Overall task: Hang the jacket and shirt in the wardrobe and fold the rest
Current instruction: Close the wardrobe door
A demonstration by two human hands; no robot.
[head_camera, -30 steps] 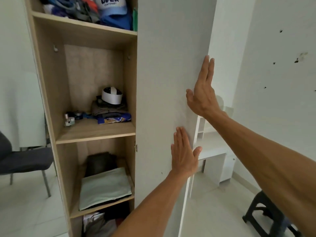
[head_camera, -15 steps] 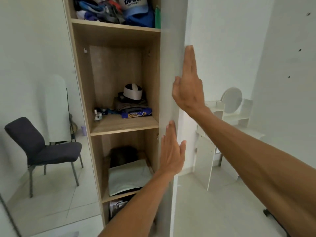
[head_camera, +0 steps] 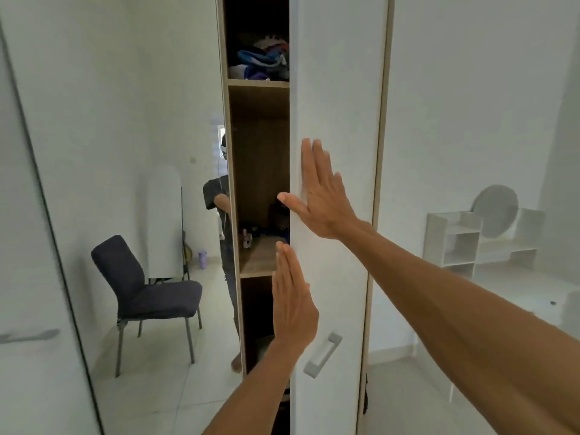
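The white wardrobe door (head_camera: 339, 89) stands nearly closed, leaving a narrow gap onto the wooden shelves (head_camera: 259, 257). My right hand (head_camera: 320, 199) lies flat on the door's face, fingers spread, thumb over the door's left edge. Lower down, my left hand (head_camera: 292, 299) is flat against that same edge, fingers together. Neither hand holds anything. A pile of bundled clothes (head_camera: 262, 62) shows on the top shelf through the gap. A grey handle (head_camera: 323, 354) sits low on the door. No jacket or shirt is visible.
A mirrored door (head_camera: 125, 152) to the left reflects a dark chair (head_camera: 147, 287), a person, and the tiled floor. A white dressing table with shelves and a round mirror (head_camera: 483, 233) stands at the right against the wall.
The wardrobe door has swung from wide open to nearly closed, hiding most of the shelves. Both hands stayed flat on it and moved with it.
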